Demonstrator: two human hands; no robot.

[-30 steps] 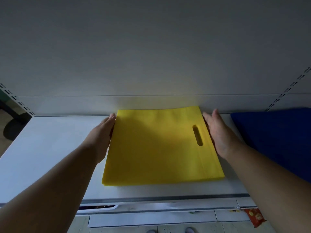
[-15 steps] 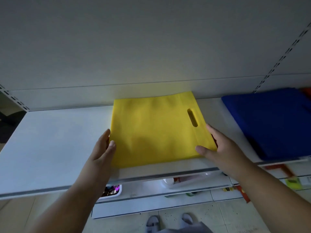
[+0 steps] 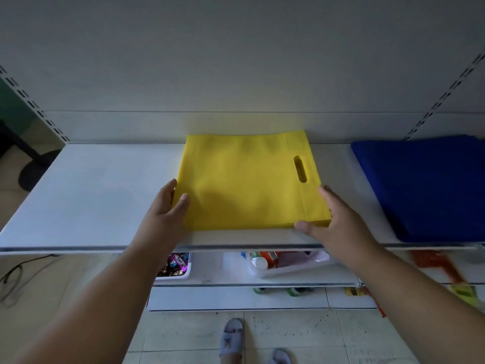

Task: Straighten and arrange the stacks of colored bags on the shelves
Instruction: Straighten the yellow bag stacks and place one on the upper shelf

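Note:
A flat stack of yellow bags (image 3: 246, 182) with an oval handle slot lies in the middle of the white shelf (image 3: 99, 190), its back edge near the rear panel. My left hand (image 3: 164, 214) rests against the stack's front left corner, thumb lying on the top bag. My right hand (image 3: 333, 222) cups the front right corner, fingers straight along the right edge and thumb along the front edge. A stack of blue bags (image 3: 425, 187) lies on the same shelf to the right, apart from the yellow one.
Lower shelves hold a white bin of wrapped candies (image 3: 174, 265) and a clear tray with bottles (image 3: 286, 261). Orange and yellow items (image 3: 443, 266) hang at the lower right. Slotted uprights flank the grey back panel. My sandalled feet (image 3: 232, 337) stand on the tiled floor.
Both hands slid from the stack's far sides to its front corners. The view has tilted down and back, showing the lower shelves and floor.

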